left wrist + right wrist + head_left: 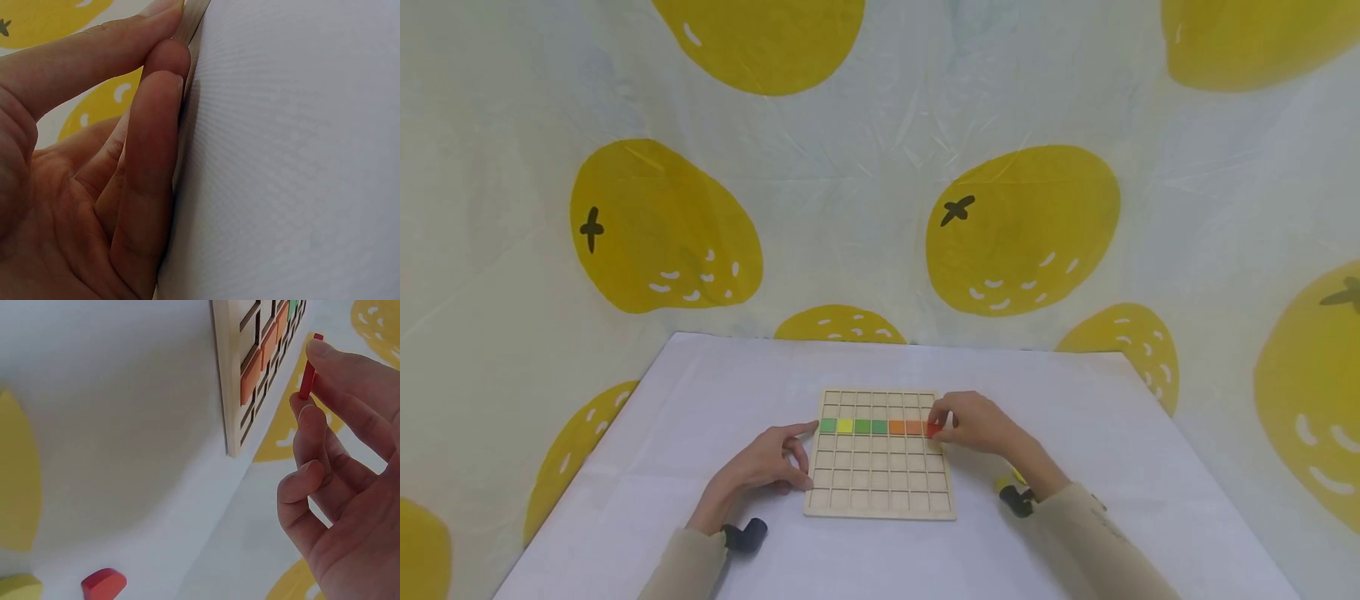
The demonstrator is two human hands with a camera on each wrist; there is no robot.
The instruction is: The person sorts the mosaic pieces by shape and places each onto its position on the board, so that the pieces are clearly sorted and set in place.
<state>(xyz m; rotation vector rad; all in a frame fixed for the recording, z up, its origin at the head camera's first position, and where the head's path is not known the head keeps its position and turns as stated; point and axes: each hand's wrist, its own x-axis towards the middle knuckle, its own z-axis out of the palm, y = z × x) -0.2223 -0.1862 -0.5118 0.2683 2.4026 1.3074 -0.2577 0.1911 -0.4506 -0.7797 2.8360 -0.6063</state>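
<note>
A wooden grid board (880,498) lies on the white-covered table. Across its third row from the far side runs a line of square tiles: a light green tile (827,426), a yellow tile (846,426), two green tiles (862,426) and two orange tiles (897,427). My right hand (981,423) pinches a red tile (308,378) between thumb and fingertips, over the right end of this row. In the right wrist view the tile stands tilted, off the board's face. My left hand (767,461) rests at the board's left edge, index finger stretched out and fingertips touching the edge.
Beneath my right forearm a yellow piece (1006,483) shows, partly hidden by the wrist camera. A red piece (104,584) lies on the table in the right wrist view. Behind the table (737,375) hangs a fruit-patterned cloth (842,225).
</note>
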